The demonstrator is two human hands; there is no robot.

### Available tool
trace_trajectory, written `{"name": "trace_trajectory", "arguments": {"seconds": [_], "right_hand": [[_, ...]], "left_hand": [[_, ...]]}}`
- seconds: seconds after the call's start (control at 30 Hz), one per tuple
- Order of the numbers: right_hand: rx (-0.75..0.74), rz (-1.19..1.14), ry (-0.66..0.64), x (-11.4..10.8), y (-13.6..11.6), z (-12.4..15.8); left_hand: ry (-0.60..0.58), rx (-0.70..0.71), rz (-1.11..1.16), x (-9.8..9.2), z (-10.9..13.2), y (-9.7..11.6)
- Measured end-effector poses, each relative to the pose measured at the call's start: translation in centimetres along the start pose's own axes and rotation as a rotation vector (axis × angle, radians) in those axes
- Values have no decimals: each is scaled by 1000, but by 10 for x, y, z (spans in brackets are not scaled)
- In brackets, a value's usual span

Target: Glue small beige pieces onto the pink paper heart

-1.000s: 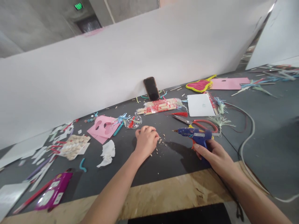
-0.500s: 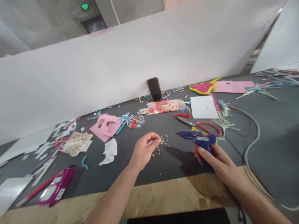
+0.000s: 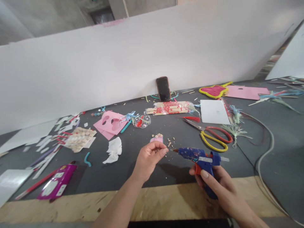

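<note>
My right hand [image 3: 217, 185] grips a blue hot glue gun [image 3: 199, 158] by its handle, a finger on the orange trigger. The nozzle points left, almost touching the fingertips of my left hand [image 3: 149, 158]. That hand is lifted above the dark mat with thumb and fingers pinched together on something too small to name. Just beyond the pinch lie several small beige beads [image 3: 170, 143] and a little pink piece [image 3: 156, 138] topped with beads.
Yellow-and-red scissors [image 3: 215, 137], a white card [image 3: 213, 111], a bundle of sticks [image 3: 171, 108], a phone [image 3: 163, 88] leaning on the white wall, pink mask cut-outs [image 3: 110, 123], crumpled tissue [image 3: 114, 149], a magenta packet [image 3: 57, 185] and a grey cable [image 3: 263, 158] lie around. Bare chipboard [image 3: 166, 202] edges the table.
My left hand rose off the scattered beads and pinched shut. My right hand brought the glue gun left and nearer, its nozzle now at the left fingertips. The small pink piece came into sight.
</note>
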State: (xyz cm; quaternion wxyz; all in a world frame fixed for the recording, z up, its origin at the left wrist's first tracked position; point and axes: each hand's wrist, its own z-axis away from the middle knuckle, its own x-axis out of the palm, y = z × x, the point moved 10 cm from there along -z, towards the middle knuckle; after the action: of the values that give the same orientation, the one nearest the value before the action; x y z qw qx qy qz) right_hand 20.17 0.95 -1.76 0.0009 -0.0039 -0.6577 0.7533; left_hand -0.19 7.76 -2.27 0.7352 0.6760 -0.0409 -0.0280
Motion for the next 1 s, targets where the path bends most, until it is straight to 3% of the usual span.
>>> {"name": "trace_trajectory", "arguments": {"seconds": [0.57,1.0], "right_hand": [[-8,40,7,2,-2,-2],[-205,264,-81,2,0,-1]], "left_hand": [[0,-72,136,4,1,-10],[13,-82,305,4,0,-8]]}}
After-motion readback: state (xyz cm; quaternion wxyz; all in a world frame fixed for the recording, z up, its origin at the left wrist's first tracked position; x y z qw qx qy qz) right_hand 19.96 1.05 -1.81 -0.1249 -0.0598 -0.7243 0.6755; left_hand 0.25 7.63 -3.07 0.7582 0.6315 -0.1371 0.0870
